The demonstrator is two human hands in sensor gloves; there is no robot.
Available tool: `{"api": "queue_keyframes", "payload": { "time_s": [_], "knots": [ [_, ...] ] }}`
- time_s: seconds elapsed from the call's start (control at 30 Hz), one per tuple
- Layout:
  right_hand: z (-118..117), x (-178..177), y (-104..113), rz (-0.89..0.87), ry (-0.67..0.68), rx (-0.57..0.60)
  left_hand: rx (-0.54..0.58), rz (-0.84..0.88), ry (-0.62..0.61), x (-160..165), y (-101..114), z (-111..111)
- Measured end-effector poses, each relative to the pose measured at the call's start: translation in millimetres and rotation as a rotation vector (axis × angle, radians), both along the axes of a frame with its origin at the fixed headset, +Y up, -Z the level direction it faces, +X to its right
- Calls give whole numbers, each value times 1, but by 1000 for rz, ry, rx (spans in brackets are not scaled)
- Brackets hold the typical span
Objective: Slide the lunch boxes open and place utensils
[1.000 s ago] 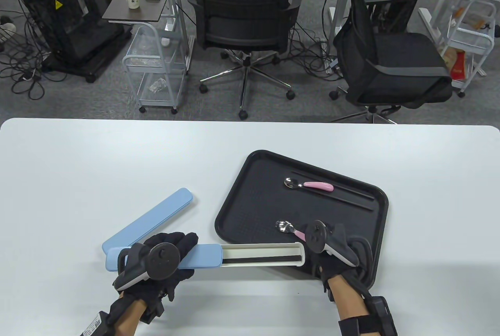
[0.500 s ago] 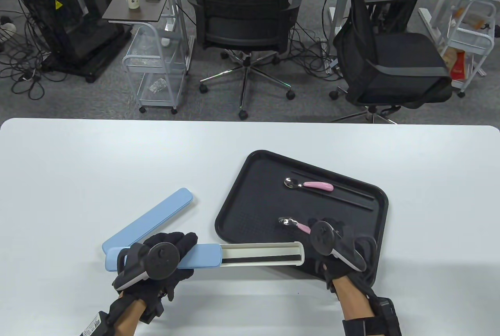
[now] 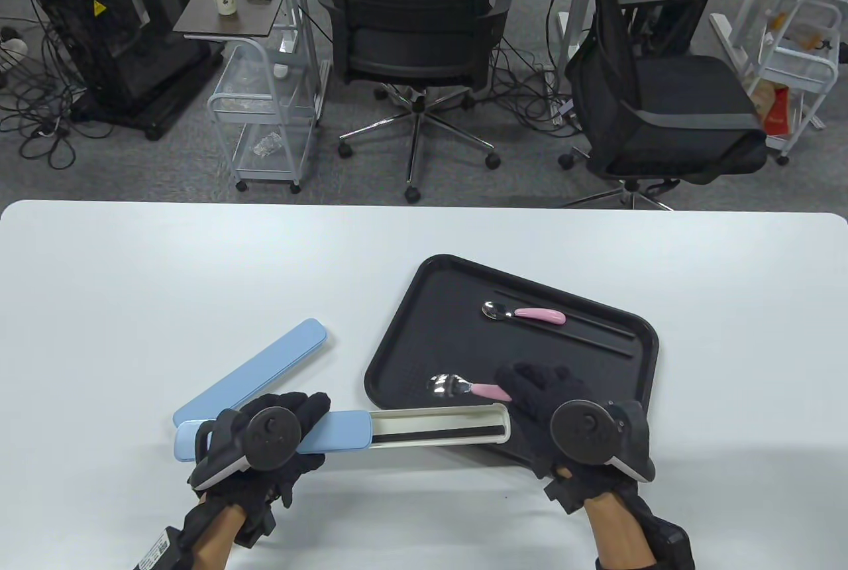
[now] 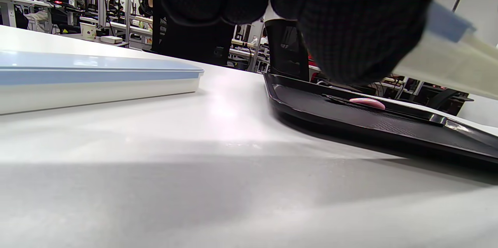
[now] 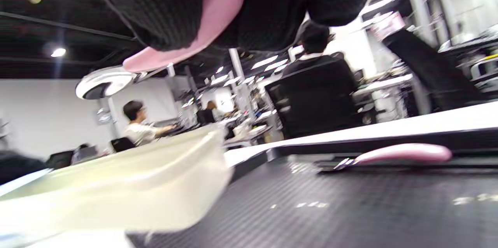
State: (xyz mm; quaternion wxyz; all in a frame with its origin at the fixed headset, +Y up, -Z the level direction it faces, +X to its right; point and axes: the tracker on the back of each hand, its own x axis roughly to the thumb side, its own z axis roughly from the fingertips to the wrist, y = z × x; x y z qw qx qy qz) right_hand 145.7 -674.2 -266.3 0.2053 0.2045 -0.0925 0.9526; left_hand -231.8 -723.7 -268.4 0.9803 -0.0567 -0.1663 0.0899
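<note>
My left hand [image 3: 285, 427] grips the blue lid end of a slid-open lunch box [image 3: 344, 432]; its white inner tray [image 3: 440, 427] sticks out to the right with a black strip inside. My right hand [image 3: 540, 394] holds a pink-handled spoon [image 3: 464, 387] by the handle, just above the white tray's far side; the handle shows between my fingers in the right wrist view [image 5: 194, 26]. A second pink-handled spoon [image 3: 523, 313] and black chopsticks [image 3: 570, 325] lie on the black tray [image 3: 411, 344]. A second, closed blue lunch box [image 3: 255, 368] lies to the left.
The black tray's near edge touches the open box's white part. The closed blue box lies at an angle behind my left hand, seen low in the left wrist view [image 4: 97, 81]. Office chairs and carts stand beyond the table's far edge [image 3: 424, 204].
My right hand has turned and swung the spoon leftward, its bowl now nearer the open box's white tray. The box with my left hand has shifted slightly left.
</note>
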Motion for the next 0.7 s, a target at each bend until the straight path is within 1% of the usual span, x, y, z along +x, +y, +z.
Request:
{"api": "queue_keyframes", "payload": {
  "time_s": [0.1, 0.23, 0.7],
  "knots": [
    [2, -15, -4, 71, 45, -14, -5, 2, 5, -2, -1, -1],
    [3, -27, -10, 106, 73, -27, -4, 2, 3, -1, -1, -1],
    [23, -79, -18, 284, 79, 129, 14, -21, -36, 8, -1, 3]
  ]
}}
